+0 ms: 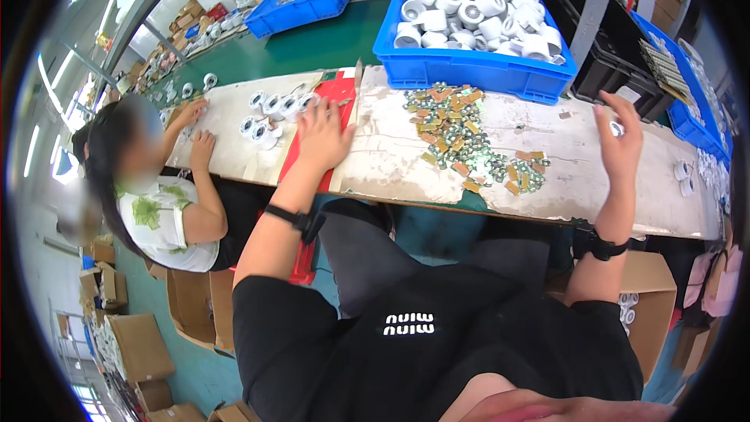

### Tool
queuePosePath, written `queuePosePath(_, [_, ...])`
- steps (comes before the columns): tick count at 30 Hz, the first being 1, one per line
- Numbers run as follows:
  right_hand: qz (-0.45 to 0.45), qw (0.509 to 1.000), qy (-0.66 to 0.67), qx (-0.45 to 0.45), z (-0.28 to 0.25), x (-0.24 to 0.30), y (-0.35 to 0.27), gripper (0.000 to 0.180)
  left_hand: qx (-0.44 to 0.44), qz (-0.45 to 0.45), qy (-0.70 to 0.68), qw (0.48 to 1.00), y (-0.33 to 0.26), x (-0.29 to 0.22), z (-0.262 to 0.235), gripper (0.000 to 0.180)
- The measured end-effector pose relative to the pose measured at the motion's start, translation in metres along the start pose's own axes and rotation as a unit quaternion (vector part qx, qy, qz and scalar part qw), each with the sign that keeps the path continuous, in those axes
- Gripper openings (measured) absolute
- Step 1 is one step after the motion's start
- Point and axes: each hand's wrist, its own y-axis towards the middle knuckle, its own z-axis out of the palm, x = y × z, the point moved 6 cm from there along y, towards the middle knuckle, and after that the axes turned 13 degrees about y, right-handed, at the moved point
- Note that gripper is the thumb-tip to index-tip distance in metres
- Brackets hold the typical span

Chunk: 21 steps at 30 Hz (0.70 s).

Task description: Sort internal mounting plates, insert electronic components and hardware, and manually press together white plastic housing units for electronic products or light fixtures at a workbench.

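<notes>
My left hand point(323, 139) lies with fingers spread over a red strip point(294, 162) on the worktable. Just beyond its fingertips stand several small white round housings point(271, 106) with dark lens-like centres; whether the fingers touch the closest one I cannot tell. Out to the right, my raised right hand point(623, 144) is closed on a small white round housing point(617, 129), mostly hidden by the fingers. Between my hands a heap of small green and yellow circuit boards point(453, 129) is spread on the pale tabletop point(383, 156).
Beyond the boards stands a blue crate point(476, 76) full of white plastic housings. A black crate point(625, 70) sits beside it, and a shallow blue bin point(301, 17) is farther back. White parts point(684, 178) lie at right. A co-worker point(168, 211) works at left. Cardboard boxes point(652, 289) flank me.
</notes>
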Motion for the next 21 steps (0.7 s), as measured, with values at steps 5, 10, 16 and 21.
queuePosePath(5, [0.310,0.855,-0.411,0.061,-0.053,-0.087,-0.026,0.060,0.018,-0.058,0.026,0.998,0.014,0.027,-0.006,0.064])
queuePosePath(10, [0.228,0.948,-0.170,0.142,-0.037,-0.155,-0.031,0.070,-0.284,-0.050,-0.220,0.932,0.098,-0.018,-0.102,0.019])
queuePosePath(16, [0.274,0.917,-0.205,0.203,0.015,-0.059,0.009,0.053,-0.003,-0.033,-0.108,0.994,0.213,-0.098,-0.098,0.037])
queuePosePath(21, [0.089,0.965,0.136,0.206,0.048,0.021,0.035,0.046,0.168,0.005,0.005,0.986,0.243,-0.130,-0.089,0.049])
